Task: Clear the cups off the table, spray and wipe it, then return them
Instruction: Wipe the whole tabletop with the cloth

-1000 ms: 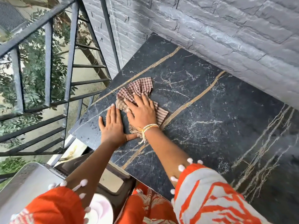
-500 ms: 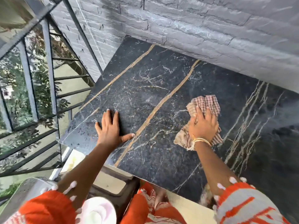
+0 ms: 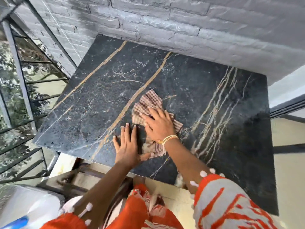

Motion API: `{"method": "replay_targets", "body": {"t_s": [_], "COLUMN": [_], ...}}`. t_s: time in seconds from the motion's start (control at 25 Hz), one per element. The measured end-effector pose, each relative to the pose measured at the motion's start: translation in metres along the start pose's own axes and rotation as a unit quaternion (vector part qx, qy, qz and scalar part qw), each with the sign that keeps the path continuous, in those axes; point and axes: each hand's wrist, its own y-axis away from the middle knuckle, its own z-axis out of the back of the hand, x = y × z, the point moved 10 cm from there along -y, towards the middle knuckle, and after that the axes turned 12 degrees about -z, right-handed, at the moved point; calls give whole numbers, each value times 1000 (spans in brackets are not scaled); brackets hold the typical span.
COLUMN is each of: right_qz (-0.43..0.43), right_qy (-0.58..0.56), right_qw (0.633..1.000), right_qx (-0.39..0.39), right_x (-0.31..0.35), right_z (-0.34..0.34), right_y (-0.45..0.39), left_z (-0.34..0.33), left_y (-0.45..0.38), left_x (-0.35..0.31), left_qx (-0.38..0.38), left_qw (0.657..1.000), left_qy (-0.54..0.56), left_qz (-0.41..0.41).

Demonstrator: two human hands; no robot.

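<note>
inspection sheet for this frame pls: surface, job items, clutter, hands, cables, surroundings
Surface: black marble-look tabletop with gold veins, set against the wall.
Job's things: brown-and-white checked cloth bunched on the tabletop; no cups or spray bottle seen.
Clutter: nothing seen on the tabletop.
Grippers: right hand presses flat on the cloth; left hand rests flat on the tabletop, beside the cloth.
Cables: nothing seen.
Surroundings: grey painted brick wall behind; grey metal railing at left with foliage beyond; white object with a blue patch at lower left, unclear.
</note>
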Motion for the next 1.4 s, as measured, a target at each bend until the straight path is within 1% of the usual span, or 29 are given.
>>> {"method": "replay_targets", "body": {"t_s": [0.08,0.16,0.24,0.28,0.44,0.56,0.6,0.64,0.72,0.76,0.84,0.88,0.92,0.96,1.0,1.04,1.08,1.16,1.24,1.28,1.32,1.36,1.4], "right_qz": [-101,-206,-275,-291,-321,-394,-388,-353,-221,-148,-33,-5,-7,-46,-113,-195,-267,-364,-428,-446,-454,-450,-433], "right_qy": [-1,-15,-28,-32,-41,-79,-78,-72,-64,-64,-44,-17,9,22,18,1,-20,-51,-93,-115,-127,-129,-125], "right_qw": [995,978,961,956,946,915,918,932,973,987,998,1000,1000,999,993,979,961,926,896,885,879,882,891], "right_qx": [13,6,-11,-16,-33,-44,-42,-41,-37,-27,1,4,-4,-19,-38,-55,-67,-82,-80,-72,-64,-57,-52], "right_x": [-65,-134,-182,-195,-200,-175,-152,-121,-50,-23,-3,-11,-28,-50,-76,-101,-118,-120,-104,-85,-63,-37,-9], "right_z": [3,5,6,6,4,4,2,-1,-7,-10,-13,-14,-13,-10,-8,-7,-6,-9,-13,-16,-20,-23,-26], "right_y": [7,28,56,69,86,82,77,71,61,60,57,56,55,56,62,72,85,104,108,104,98,91,81], "left_z": [-5,-6,-6,-6,-7,-7,-6,-6,-8,-9,-9,-8,-6,-2,1,5,10,23,35,43,51,57,58], "left_y": [5,7,5,5,3,2,2,2,2,3,3,3,3,5,10,18,28,53,71,80,88,95,101], "left_x": [-2,-4,-5,-6,-8,-10,-10,-10,-9,-9,-10,-11,-12,-9,0,13,33,81,123,148,174,198,220], "left_qx": [12,28,39,39,45,45,42,41,53,64,76,77,74,67,61,50,29,-24,-66,-86,-104,-117,-124], "left_qw": [1000,999,998,998,997,997,997,997,996,995,994,994,995,995,995,996,998,999,996,993,988,981,973], "left_qy": [-28,-46,-55,-58,-66,-69,-68,-70,-78,-80,-77,-73,-71,-71,-71,-67,-58,-39,-24,-11,6,22,33], "left_qz": [1,0,0,2,3,-1,-2,-4,-4,-2,-3,-9,-21,-36,-47,-44,-27,20,57,82,116,154,190]}}
